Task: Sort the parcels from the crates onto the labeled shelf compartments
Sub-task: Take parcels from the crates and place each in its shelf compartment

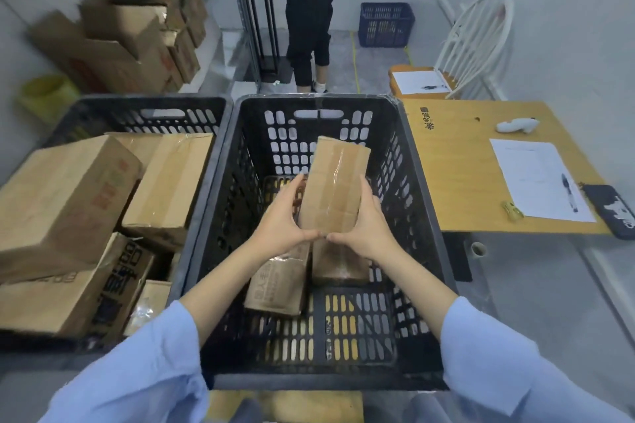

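A small taped cardboard parcel [335, 182] is held upright over the black slatted crate [417, 182] in front of me. My left hand [281, 216] grips its left side and my right hand [366, 221] grips its right side, thumbs meeting at its lower edge. Two more parcels lie on the crate's floor: a printed one [278, 285] and a plain one [338, 266] beside it. The left black crate [137, 110] is full of larger cardboard parcels [62, 203]. The shelf is not in view.
A wooden table [470, 161] stands to the right with a paper sheet [539, 178], a pen and a dark pouch. Behind are stacked cardboard boxes [120, 38], a person at a tall stand [309, 17], a blue crate [385, 24] and a white chair [477, 38].
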Tool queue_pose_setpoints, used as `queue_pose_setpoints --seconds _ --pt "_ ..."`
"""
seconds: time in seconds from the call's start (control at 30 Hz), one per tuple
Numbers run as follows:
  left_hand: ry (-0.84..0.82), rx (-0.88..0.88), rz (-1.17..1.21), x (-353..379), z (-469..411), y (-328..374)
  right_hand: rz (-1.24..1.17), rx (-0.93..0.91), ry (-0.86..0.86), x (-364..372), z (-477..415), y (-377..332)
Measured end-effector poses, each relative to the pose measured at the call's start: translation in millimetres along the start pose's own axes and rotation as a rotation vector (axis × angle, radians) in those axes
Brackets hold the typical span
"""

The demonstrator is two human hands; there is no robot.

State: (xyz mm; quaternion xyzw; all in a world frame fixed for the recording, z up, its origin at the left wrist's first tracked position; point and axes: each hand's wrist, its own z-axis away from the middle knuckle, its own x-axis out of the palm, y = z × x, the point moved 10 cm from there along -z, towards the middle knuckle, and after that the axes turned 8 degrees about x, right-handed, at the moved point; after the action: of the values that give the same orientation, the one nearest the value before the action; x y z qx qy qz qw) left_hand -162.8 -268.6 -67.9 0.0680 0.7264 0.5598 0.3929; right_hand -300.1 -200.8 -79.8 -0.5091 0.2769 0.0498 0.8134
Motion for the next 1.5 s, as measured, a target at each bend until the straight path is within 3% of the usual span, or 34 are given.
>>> queue_pose_setpoints --seconds 0.2,0.63,1.0,1.5 --pt "0.117 -0.079 0.004 -39 29 14 -0.005 -0.076 -0.062 7 7 -36" --pt "0.560 -0.123 0.063 -94 147 69 -0.073 -0.387 -0.405 30 89 -104" --pt "0.806 -0.147 0.125 -91 248 125 -0.180 -0.538 -0.651 33 169 -139" --pt "1.247 -0.235 -0.078 -110 453 151 -0.064 -0.830 -0.980 140 317 -173"
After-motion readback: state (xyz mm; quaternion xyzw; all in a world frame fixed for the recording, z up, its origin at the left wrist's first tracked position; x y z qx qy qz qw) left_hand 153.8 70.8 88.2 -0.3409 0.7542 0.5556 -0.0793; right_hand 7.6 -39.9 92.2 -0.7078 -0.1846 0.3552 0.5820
